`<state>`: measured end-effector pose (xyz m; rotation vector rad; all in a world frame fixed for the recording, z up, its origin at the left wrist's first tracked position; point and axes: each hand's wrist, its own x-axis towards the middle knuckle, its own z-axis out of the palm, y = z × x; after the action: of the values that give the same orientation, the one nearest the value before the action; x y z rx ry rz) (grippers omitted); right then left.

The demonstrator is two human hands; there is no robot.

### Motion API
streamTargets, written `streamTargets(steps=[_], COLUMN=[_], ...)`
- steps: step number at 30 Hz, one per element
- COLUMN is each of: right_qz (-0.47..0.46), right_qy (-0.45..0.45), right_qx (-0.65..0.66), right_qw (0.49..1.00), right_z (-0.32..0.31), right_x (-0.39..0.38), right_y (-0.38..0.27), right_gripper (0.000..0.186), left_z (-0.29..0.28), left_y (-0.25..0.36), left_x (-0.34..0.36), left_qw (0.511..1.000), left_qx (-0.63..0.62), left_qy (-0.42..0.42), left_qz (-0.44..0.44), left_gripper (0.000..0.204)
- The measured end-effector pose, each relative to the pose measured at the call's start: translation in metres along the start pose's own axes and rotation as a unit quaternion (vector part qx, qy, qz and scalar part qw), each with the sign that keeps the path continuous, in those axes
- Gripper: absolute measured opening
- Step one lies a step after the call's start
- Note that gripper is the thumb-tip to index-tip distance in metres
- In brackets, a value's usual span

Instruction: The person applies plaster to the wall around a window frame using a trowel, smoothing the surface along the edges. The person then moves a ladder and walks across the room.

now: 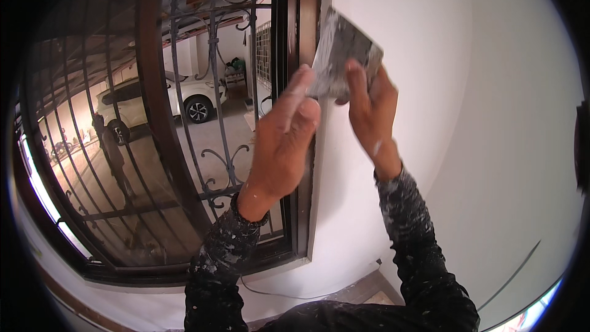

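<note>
Speckled dark sleeves [421,240] lead up to 1 flat metal blade [347,34] beside a window frame [308,18]

Right hand [376,104] grips the blade, thumb flat on its face and fingers around the back; left hand [279,147] is unclenched, index finger and thumb stretched toward the blade's lower left corner, though whether they touch it cannot be told; the blade is tilted in front of the white wall [430,43], close by the frame; pale residue streaks its left side, suggesting work under way rather than finished; the wall already looks largely white and even, while its border along the frame appears rougher and may be what is left; how much is complete elsewhere cannot be judged; both forearms come from below and lean inward, wrists nearly straight, bringing the 2 hands close together, the right slightly higher.
</note>
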<state>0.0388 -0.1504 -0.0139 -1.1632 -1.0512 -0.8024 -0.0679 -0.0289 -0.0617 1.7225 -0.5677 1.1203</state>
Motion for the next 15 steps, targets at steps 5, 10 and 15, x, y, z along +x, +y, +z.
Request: streamTargets(steps=[5, 10, 15], right_qz=[-0.044, -0.030, -0.057], right_qy=[-0.031, -0.084, -0.149], right_qx=[-0.151, -0.185, -0.201], right_qw=[0.987, 0.979, 0.966], right_z=[0.004, 0.003, 0.005], right_x=[0.059, 0.083, 0.055], right_y=[0.008, 0.018, 0.002], right_gripper=[0.025, 0.028, 0.029], left_z=[0.003, -0.003, -0.019], left_y=[-0.003, -0.007, -0.006], left_x=[-0.012, -0.031, -0.044], left_qw=[0.997, 0.994, 0.991], left_qx=[-0.037, -0.058, -0.051], left_qy=[0.064, 0.072, 0.091], left_qz=[-0.010, -0.051, -0.087], left_gripper=[0.049, 0.041, 0.038])
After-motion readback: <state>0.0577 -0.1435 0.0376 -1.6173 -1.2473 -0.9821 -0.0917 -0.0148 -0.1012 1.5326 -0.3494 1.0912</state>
